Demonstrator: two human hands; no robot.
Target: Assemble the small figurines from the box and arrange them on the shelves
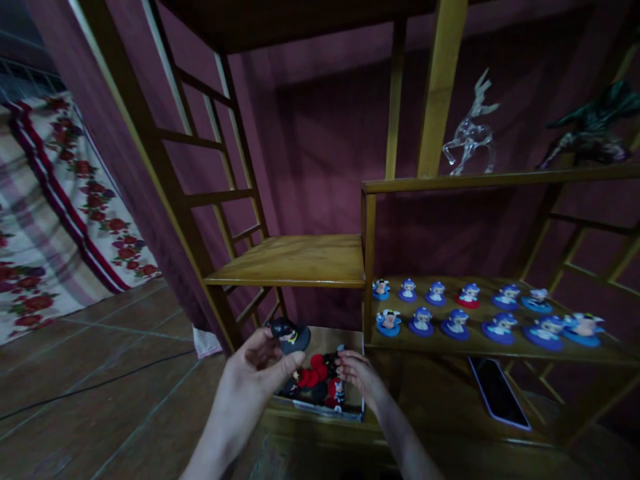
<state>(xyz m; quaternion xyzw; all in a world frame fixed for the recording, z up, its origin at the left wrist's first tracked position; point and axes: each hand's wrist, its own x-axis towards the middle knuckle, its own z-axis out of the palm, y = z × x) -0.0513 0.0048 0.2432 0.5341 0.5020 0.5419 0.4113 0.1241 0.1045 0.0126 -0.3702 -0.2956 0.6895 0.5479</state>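
My left hand (255,367) grips a small black figurine (289,335) on a round dark base, held between thumb and fingers at the left side of a shallow box. That box (327,410) stands on the lower shelf and holds several red and black figurines (315,373), lying jumbled. Over the box's right part is my right hand (361,375), its fingers bent down at the figurines there. Whether those fingertips hold one of them is hidden.
Two rows of small figurines (457,323) on mostly blue bases stand on the right shelf. A phone (499,392) lies below them. Above are a clear deer figure (473,133) and a dark green figure (595,130). The left wooden shelf (295,259) overhangs the box.
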